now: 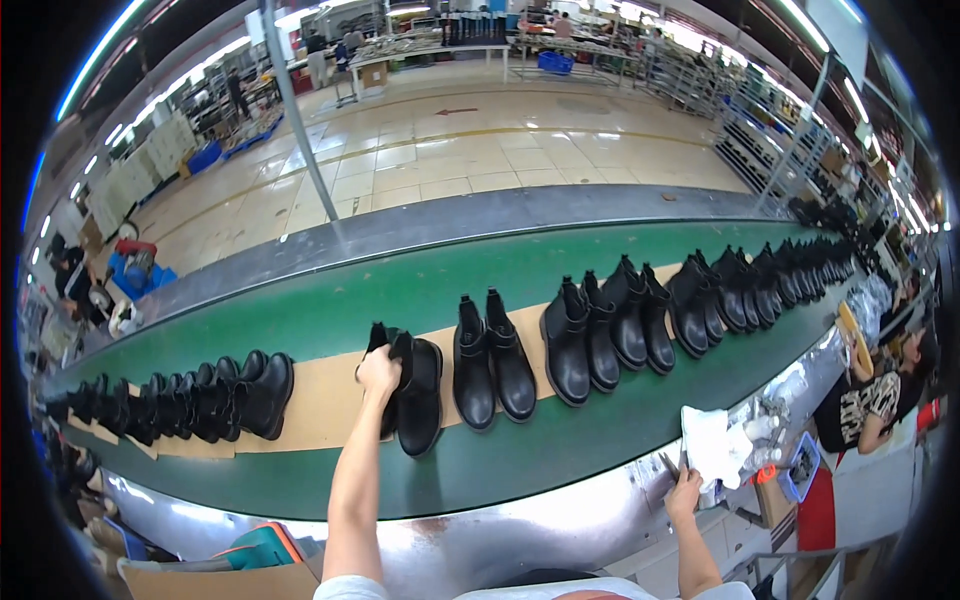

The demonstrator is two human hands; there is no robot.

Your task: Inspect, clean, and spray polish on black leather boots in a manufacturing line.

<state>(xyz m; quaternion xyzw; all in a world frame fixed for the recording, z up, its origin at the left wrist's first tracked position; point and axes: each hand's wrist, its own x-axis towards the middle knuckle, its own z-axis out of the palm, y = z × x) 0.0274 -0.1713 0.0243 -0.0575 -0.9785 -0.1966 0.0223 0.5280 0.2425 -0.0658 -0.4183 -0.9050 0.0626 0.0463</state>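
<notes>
My left hand [380, 372] is closed round the upper part of a black ankle boot, one of a pair [419, 400] standing on tan cardboard [325, 400]. Its fingers are partly hidden behind the boot shaft. To the right of that pair, another pair of black boots [493, 370] stands upright with toes toward me. My right hand [685, 492] is low at the metal edge, closed on a slim, dark, pointed tool [670, 464] that looks like scissors or tweezers. Just beyond it lies a white cloth [708, 447].
A green conveyor belt [480, 468] carries rows of black boots [240, 395] to the left and right. Small bottles [765, 425] and a blue basket [800, 468] stand at the right. A co-worker [870, 405] sits beyond them. A metal post [300, 120] rises behind the belt.
</notes>
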